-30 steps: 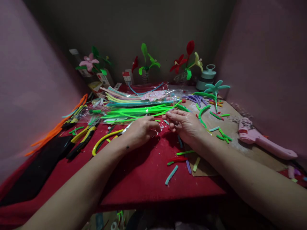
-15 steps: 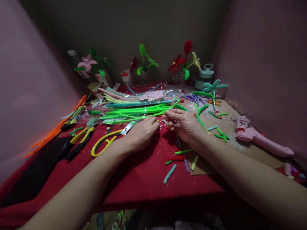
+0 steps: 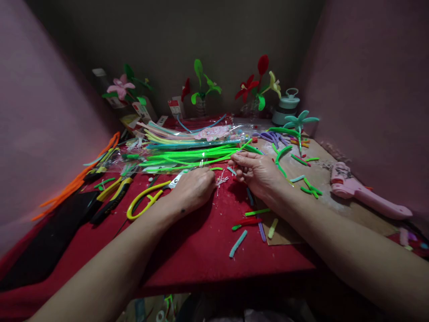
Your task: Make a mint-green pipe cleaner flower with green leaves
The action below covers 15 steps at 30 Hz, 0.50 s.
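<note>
My left hand [image 3: 197, 188] rests low over the red cloth with its fingers curled shut; whatever they hold, if anything, is hidden. Beside its fingertips lies a small loose pile of thin white strands [image 3: 221, 180]. Across from it, my right hand [image 3: 254, 172] pinches a few thin pale strands [image 3: 233, 168], too fine to make out well. Yellow-handled scissors [image 3: 147, 199] lie partly under my left hand and wrist. Just behind both hands, bright green pipe cleaners [image 3: 191, 158] are spread on clear plastic.
Yellow-and-black pliers [image 3: 115, 199] and a black flat object [image 3: 50, 241] lie left. On the right are a cardboard sheet [image 3: 284, 235], a pink glue gun [image 3: 365, 192] and a turquoise pipe-cleaner flower [image 3: 300, 121]. Cut pieces [image 3: 238, 243] lie in front. A lidded bottle [image 3: 286, 107] stands behind.
My left hand has drawn back slightly to the left and down, uncovering the pile of white strands and a short green piece. My right hand has hardly moved and keeps its pinch.
</note>
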Tool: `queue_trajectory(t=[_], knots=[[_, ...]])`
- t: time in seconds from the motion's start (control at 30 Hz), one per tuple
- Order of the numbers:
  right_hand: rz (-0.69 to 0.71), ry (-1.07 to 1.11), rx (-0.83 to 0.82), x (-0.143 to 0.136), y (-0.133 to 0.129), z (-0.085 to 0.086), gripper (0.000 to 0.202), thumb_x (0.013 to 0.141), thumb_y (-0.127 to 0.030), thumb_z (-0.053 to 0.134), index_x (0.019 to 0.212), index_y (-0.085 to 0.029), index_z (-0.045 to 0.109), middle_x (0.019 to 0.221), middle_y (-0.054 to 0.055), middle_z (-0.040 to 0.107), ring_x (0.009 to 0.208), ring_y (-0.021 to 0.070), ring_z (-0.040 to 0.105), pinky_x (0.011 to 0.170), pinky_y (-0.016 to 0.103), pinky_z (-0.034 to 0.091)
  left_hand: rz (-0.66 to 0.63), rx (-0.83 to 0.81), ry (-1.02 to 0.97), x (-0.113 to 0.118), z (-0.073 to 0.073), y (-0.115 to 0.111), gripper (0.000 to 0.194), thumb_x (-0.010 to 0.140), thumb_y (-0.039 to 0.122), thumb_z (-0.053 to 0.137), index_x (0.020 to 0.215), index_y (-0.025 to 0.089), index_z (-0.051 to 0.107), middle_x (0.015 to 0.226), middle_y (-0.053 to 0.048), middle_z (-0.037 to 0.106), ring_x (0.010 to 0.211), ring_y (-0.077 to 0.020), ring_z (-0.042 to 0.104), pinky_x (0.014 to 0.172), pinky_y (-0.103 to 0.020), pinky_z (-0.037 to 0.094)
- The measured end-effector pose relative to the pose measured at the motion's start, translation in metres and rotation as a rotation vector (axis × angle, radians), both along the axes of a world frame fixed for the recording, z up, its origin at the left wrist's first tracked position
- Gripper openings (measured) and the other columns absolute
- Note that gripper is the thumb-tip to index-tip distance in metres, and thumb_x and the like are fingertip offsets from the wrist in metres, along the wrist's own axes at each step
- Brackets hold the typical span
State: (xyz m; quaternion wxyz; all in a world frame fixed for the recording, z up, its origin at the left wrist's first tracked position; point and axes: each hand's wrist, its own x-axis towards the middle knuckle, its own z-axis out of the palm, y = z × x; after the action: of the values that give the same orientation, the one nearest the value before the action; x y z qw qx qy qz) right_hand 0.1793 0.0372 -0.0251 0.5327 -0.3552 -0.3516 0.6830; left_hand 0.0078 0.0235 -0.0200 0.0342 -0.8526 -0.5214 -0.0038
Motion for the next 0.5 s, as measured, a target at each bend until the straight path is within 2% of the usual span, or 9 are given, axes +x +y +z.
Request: queue_trajectory(t=[0.1, 0.23, 0.4, 0.5], knots=[[0.000, 0.003, 0.003, 0.000, 0.000, 0.000, 0.017, 0.064, -0.022, 0.073, 0.074, -0.014, 0.060, 0.066, 0.002, 0.065, 0.044, 0.0052, 0.046, 0.040, 0.020, 0.032, 0.015, -0.025, -0.070, -0.002, 0.002, 0.002, 0.025, 0.083, 0.029, 0.043, 0.077, 0.016, 0.063, 0.077, -0.009, 0.064, 0.069, -0.0193, 0.058, 0.060, -0.028, 0.038], [-0.007, -0.008, -0.004, -0.001, 0.000, 0.001, 0.015, 0.065, -0.021, 0.072, 0.072, -0.014, 0.061, 0.066, 0.001, 0.064, 0.044, 0.0050, 0.046, 0.039, 0.020, 0.032, 0.033, -0.074, -0.234, -0.005, 0.008, 0.001, 0.021, 0.078, 0.022, 0.045, 0.074, 0.016, 0.064, 0.073, -0.007, 0.065, 0.065, -0.0174, 0.056, 0.060, -0.027, 0.036], [0.007, -0.007, 0.006, 0.000, 0.000, 0.000, 0.015, 0.065, -0.021, 0.073, 0.071, -0.014, 0.061, 0.066, 0.001, 0.064, 0.044, 0.0051, 0.046, 0.039, 0.019, 0.033, 0.161, -0.084, -0.412, -0.003, 0.017, -0.002, 0.022, 0.077, 0.024, 0.047, 0.068, 0.015, 0.064, 0.061, -0.003, 0.059, 0.057, -0.0139, 0.049, 0.056, -0.025, 0.033], [0.009, -0.007, 0.017, 0.000, 0.001, -0.002, 0.014, 0.066, -0.021, 0.072, 0.070, -0.014, 0.061, 0.067, 0.002, 0.064, 0.044, 0.0056, 0.047, 0.039, 0.020, 0.033, 0.183, -0.108, -0.520, -0.003, 0.020, -0.002, 0.024, 0.077, 0.028, 0.048, 0.065, 0.014, 0.063, 0.058, -0.001, 0.057, 0.055, -0.0121, 0.047, 0.055, -0.023, 0.032]])
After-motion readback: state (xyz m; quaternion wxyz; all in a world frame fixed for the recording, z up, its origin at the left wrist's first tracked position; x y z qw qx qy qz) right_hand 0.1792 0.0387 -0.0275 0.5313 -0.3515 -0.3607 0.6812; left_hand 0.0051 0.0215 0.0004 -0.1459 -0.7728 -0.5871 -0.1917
